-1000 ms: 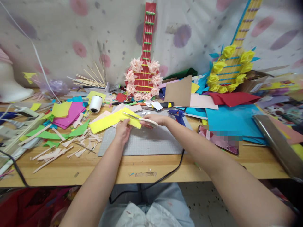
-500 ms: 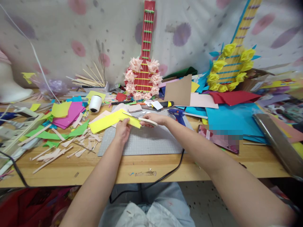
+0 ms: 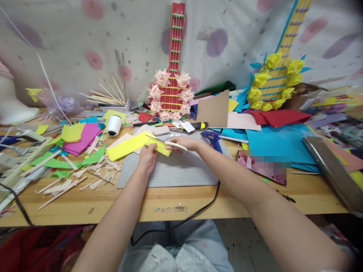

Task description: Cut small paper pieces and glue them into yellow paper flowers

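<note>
My left hand point(image 3: 148, 157) pinches the near edge of a long yellow paper strip point(image 3: 127, 146), holding it over the grey cutting mat point(image 3: 181, 172). My right hand point(image 3: 183, 143) grips white-handled scissors point(image 3: 171, 144). Their blades lie across the right part of the strip, pointing left. The strip's left end reaches out past the mat's left edge.
Paper scraps point(image 3: 85, 175) litter the wooden table point(image 3: 198, 202) at left. A white thread spool point(image 3: 114, 124), a blue glue gun point(image 3: 214, 139), a red paper guitar point(image 3: 171, 88), a yellow-flowered guitar point(image 3: 276, 81), blue sheets point(image 3: 279, 145), a phone point(image 3: 262, 166) and a black cable point(image 3: 193, 215) surround the mat.
The scissors have crept slightly left along the yellow strip. Both hands stay where they were.
</note>
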{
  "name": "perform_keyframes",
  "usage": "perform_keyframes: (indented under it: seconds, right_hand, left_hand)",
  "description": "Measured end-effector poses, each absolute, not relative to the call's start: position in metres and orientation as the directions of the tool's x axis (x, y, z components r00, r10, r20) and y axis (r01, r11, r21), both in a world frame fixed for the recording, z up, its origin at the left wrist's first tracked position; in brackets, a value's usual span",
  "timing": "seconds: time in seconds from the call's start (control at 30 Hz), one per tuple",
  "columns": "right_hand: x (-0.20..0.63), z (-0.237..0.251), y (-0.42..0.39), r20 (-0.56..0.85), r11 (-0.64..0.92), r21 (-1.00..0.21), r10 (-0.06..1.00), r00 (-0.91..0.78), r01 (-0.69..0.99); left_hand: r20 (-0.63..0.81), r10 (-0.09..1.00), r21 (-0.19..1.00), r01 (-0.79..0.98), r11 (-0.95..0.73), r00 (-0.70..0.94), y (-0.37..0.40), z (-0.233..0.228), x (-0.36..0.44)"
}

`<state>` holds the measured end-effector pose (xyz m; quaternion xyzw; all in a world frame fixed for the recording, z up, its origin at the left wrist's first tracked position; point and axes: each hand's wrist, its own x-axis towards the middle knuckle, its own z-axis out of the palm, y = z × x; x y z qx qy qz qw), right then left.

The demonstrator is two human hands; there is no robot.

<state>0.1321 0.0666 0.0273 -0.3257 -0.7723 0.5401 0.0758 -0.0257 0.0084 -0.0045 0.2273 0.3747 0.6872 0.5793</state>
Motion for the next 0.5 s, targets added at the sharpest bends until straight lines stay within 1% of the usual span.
perform_keyframes:
  seconds: [0.2, 0.3, 0.37, 0.43, 0.47, 0.5]
  right_hand:
    - [0.134, 0.028, 0.063, -0.237, 0.126, -0.917, 0.589, -0.772, 0.378]
    - [0.138, 0.034, 0.058, -0.201, 0.099, -0.944, 0.586, -0.785, 0.316]
    - [0.143, 0.038, 0.054, -0.157, 0.140, -0.945, 0.598, -0.786, 0.296]
    - [0.151, 0.039, 0.051, -0.126, 0.218, -0.909, 0.667, -0.734, 0.354]
    - [0.155, 0.039, 0.050, -0.109, 0.270, -0.863, 0.726, -0.679, 0.427]
    - [0.159, 0.038, 0.048, -0.083, 0.320, -0.791, 0.789, -0.609, 0.521]
  left_hand:
    - [-0.085, 0.961, 0.769, -0.631, -0.104, -0.262, 0.009, -0.001, -0.030]
    - [-0.134, 0.933, 0.726, -0.674, -0.137, -0.334, 0.012, 0.005, -0.042]
    - [-0.188, 0.902, 0.689, -0.707, -0.161, -0.388, 0.013, 0.011, -0.053]
    - [-0.203, 0.879, 0.672, -0.714, -0.195, -0.432, 0.015, 0.016, -0.065]
    - [-0.200, 0.868, 0.677, -0.705, -0.212, -0.454, 0.015, 0.018, -0.070]
    - [-0.201, 0.858, 0.688, -0.691, -0.221, -0.474, 0.015, 0.020, -0.073]
